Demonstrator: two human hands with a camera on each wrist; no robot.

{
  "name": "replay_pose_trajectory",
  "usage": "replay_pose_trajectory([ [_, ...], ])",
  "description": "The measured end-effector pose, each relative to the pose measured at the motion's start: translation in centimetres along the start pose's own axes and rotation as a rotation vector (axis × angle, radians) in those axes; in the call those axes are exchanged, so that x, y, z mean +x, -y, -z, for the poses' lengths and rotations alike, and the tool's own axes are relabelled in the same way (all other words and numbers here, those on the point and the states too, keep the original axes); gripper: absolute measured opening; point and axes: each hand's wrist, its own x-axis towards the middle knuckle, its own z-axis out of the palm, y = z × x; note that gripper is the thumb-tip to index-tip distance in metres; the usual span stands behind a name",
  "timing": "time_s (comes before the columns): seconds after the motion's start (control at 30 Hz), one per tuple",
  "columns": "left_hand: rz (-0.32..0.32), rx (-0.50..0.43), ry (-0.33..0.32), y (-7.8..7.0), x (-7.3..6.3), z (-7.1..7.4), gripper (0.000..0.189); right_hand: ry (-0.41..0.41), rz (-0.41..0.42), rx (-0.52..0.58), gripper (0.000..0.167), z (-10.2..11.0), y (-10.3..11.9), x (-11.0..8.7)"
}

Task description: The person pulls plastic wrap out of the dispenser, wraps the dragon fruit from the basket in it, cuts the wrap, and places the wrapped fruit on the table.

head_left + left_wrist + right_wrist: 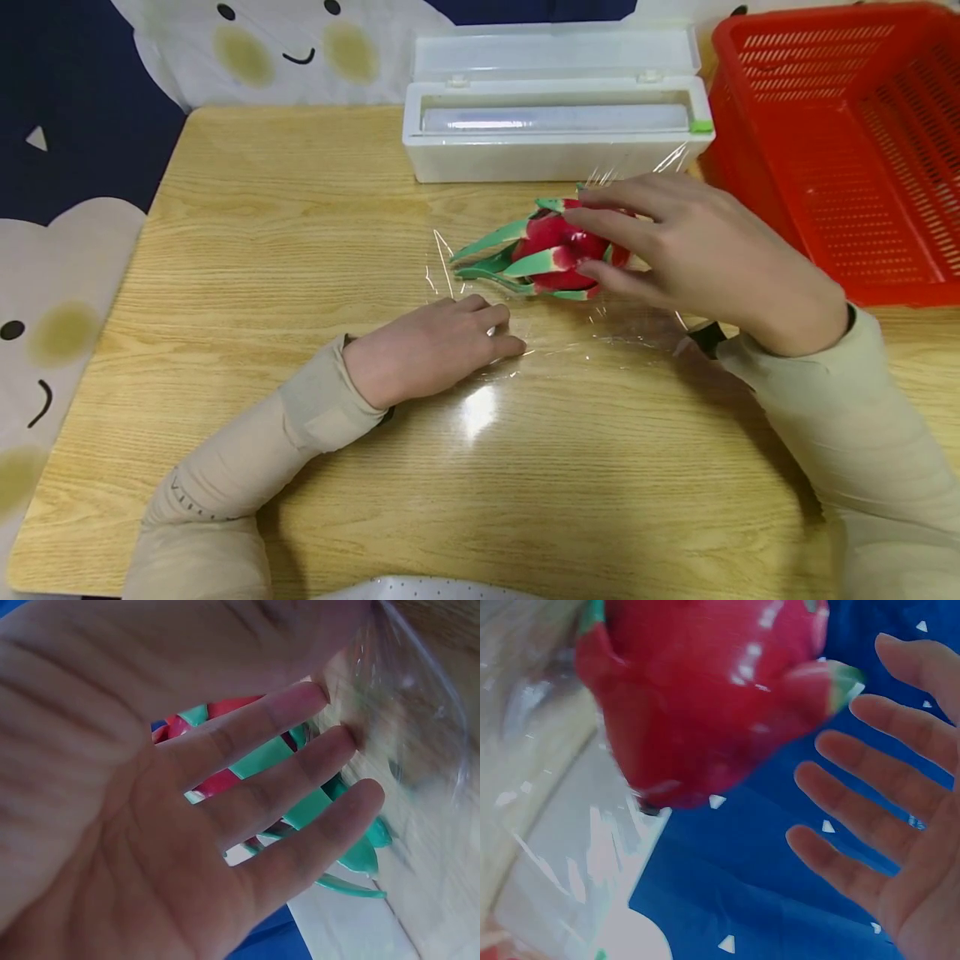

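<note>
A red dragon fruit (551,250) with green scale tips lies on a sheet of clear plastic film (555,350) spread over the table. Beside its red end is my right hand (693,246). In the right wrist view, the fingers (870,802) are spread and apart from the fruit (712,697). My left hand (431,346) rests low over the near left part of the film, below the fruit's green tips. The left wrist view shows straight, parted fingers (277,787), with the fruit visible between them and film (427,697) by the thumb.
Behind the fruit stands a white film box (558,158), lid raised, with a roll (555,118) inside. A red plastic basket (757,167) sits at the right. The wooden table (247,208) runs back to a patterned cloth (292,25).
</note>
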Motion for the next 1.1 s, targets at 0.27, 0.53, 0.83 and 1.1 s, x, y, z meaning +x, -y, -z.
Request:
replay_pose_trajectory([
  [0.27, -0.024, 0.022, -0.003, 0.3, 0.2, 0.1, 0.031, -0.086, 0.092, -0.017, 0.051, 1.1, 1.1, -0.9],
  [0.53, -0.012, -0.02, 0.049, 0.5, 0.1, 0.5, 0.038, -0.043, 0.146, 0.03, 0.058, 0.6, 2.7, -1.9],
  [0.83, -0.005, -0.031, 0.023, 0.5, -0.6, 1.1, 0.042, 0.075, 0.124, 0.092, 0.058, 0.1, 2.7, -3.0],
  [1.1, -0.006, -0.031, 0.011, 0.5, -0.8, 1.2, 0.039, 0.265, 0.051, 0.119, 0.038, -0.4, 2.4, -3.5],
])
